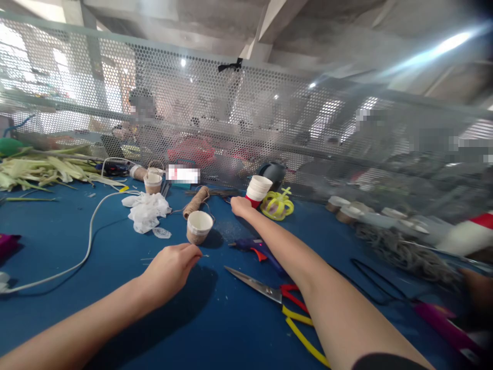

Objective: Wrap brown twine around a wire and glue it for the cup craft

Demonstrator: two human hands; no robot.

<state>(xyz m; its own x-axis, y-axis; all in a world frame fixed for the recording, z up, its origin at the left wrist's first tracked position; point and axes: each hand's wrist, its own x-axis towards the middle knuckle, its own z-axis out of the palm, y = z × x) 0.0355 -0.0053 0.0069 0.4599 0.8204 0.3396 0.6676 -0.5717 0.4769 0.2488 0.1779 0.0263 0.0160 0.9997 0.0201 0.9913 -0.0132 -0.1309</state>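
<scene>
My left hand is closed in a pinch above the blue table, with a tiny pale strand poking out at its fingertips. Just beyond it stands a twine-wrapped paper cup. My right hand reaches far forward, its fingers curled beside a stack of paper cups, white above red. What it grips, if anything, is hidden; dark thin pieces lie near its fingertips. A yellow crown-shaped piece is right of the stack. Below my right forearm are a blue glue gun and large scissors with red and yellow handles.
A twine roll, white lace and another wrapped cup lie toward the back. Corn husks pile at left; a white cable crosses there. Grey cord and a partly seen person's hand are at right. A perforated screen borders the back.
</scene>
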